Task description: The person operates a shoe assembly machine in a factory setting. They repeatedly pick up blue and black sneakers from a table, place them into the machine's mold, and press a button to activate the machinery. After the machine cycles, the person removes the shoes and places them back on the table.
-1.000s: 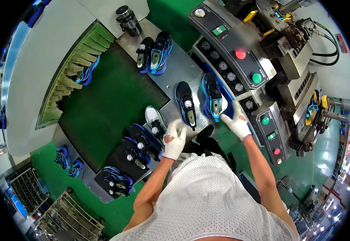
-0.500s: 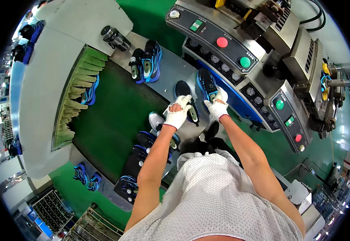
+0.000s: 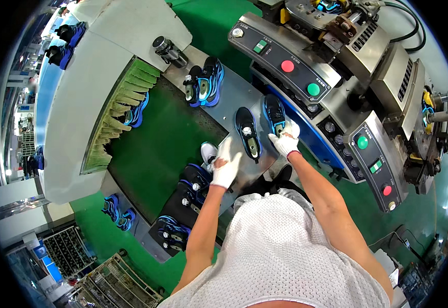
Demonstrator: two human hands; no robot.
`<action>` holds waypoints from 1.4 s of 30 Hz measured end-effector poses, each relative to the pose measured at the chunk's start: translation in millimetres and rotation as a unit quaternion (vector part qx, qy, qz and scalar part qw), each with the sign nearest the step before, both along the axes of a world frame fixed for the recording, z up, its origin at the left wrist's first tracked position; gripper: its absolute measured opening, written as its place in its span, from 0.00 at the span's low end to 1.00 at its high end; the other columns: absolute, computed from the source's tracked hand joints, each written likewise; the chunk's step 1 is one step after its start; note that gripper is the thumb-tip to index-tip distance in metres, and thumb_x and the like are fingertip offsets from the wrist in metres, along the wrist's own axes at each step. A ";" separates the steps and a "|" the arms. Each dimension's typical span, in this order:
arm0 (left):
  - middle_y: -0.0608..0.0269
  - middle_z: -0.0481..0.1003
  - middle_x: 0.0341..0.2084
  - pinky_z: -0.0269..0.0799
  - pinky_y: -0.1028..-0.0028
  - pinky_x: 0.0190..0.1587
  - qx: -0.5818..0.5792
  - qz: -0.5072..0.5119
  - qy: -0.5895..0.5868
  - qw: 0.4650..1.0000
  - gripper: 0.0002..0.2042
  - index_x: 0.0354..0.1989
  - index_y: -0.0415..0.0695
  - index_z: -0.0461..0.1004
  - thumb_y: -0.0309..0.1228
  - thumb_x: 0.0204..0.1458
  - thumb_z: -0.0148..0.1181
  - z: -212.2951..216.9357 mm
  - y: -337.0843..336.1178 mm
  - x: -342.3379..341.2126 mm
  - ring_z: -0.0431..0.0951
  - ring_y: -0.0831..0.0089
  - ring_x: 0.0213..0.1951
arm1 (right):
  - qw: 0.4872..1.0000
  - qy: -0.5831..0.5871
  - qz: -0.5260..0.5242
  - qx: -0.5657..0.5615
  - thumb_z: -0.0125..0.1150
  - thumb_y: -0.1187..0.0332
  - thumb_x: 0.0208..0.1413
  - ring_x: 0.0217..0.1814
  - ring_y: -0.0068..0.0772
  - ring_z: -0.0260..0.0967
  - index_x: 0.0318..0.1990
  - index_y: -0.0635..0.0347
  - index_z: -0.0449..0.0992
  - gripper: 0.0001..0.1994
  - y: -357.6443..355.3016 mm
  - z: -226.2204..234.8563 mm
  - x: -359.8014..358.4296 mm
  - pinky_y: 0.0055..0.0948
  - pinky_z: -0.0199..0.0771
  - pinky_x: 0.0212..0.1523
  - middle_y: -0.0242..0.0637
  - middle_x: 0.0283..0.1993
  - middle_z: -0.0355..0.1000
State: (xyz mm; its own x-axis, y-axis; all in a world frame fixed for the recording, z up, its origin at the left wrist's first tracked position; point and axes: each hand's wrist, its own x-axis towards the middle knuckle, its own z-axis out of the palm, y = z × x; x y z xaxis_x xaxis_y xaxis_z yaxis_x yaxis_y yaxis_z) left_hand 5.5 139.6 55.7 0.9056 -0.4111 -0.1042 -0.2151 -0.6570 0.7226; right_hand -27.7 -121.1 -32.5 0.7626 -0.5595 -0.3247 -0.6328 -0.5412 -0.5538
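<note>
My right hand [image 3: 286, 139], in a white glove with bare fingertips, grips the heel end of a black and blue sports shoe [image 3: 273, 112] beside the machine. To its left, a black upper with a pale shoe last [image 3: 247, 131] inside lies untouched on the metal table [image 3: 224, 114]. My left hand [image 3: 226, 167], gloved the same way, is apart from that shoe with its fingers spread. It hovers by a grey-white toe [image 3: 208, 152], part of a shoe at the belt's near edge. Whether it touches that toe I cannot tell.
A green belt [image 3: 157, 149] runs out under a fringed curtain [image 3: 124, 110]. More shoes [image 3: 209, 82] stand at the table's far end, beside a dark flask [image 3: 170, 51]. Several black shoes [image 3: 185, 197] line the belt's near side. The button-panelled machine [image 3: 290, 64] stands at right.
My left hand has let go of the black upper and moved down and left, its fingers spreading. My right hand stays on the black and blue shoe. The whole view has shifted somewhat.
</note>
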 end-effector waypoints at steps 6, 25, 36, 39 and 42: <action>0.47 0.74 0.54 0.75 0.67 0.55 -0.024 0.196 -0.018 0.980 0.22 0.64 0.35 0.66 0.22 0.61 0.59 30.0 60.0 -63.1 0.79 0.60 0.52 | 0.999 -0.007 0.014 -0.030 0.74 0.48 0.48 0.77 0.54 0.55 0.73 0.66 0.54 0.51 1.8 8.2 -0.2 0.46 0.58 0.73 0.56 0.74 0.58; 0.51 0.79 0.49 0.76 0.68 0.55 -0.042 0.135 0.096 0.985 0.16 0.57 0.35 0.72 0.22 0.61 0.60 14.0 39.5 -126.1 0.82 0.63 0.50 | 0.999 -0.007 -0.009 0.053 0.73 0.53 0.44 0.73 0.50 0.60 0.72 0.62 0.56 0.49 -0.5 19.5 5.6 0.43 0.61 0.71 0.50 0.70 0.63; 0.42 0.70 0.58 0.71 0.55 0.61 0.109 0.194 -0.124 0.967 0.32 0.64 0.38 0.65 0.36 0.53 0.70 -5.6 42.9 220.7 0.73 0.48 0.59 | 0.989 0.142 0.047 0.012 0.73 0.51 0.47 0.57 0.58 0.75 0.71 0.67 0.54 0.49 -8.0 19.0 -5.5 0.46 0.73 0.58 0.60 0.57 0.74; 0.39 0.69 0.60 0.67 0.51 0.63 0.107 0.181 -0.107 0.972 0.38 0.66 0.37 0.63 0.40 0.49 0.72 -37.4 37.9 289.4 0.70 0.44 0.62 | 0.994 0.085 -0.003 0.071 0.76 0.57 0.46 0.57 0.57 0.75 0.70 0.67 0.55 0.48 2.3 39.4 -1.2 0.45 0.74 0.58 0.57 0.56 0.75; 0.38 0.73 0.54 0.72 0.49 0.56 0.201 0.177 0.025 0.963 0.40 0.64 0.36 0.62 0.45 0.47 0.72 -78.1 20.7 320.4 0.75 0.41 0.55 | 0.989 0.099 -0.043 0.103 0.77 0.61 0.44 0.55 0.56 0.76 0.71 0.65 0.53 0.49 8.7 42.9 1.0 0.45 0.74 0.57 0.56 0.55 0.75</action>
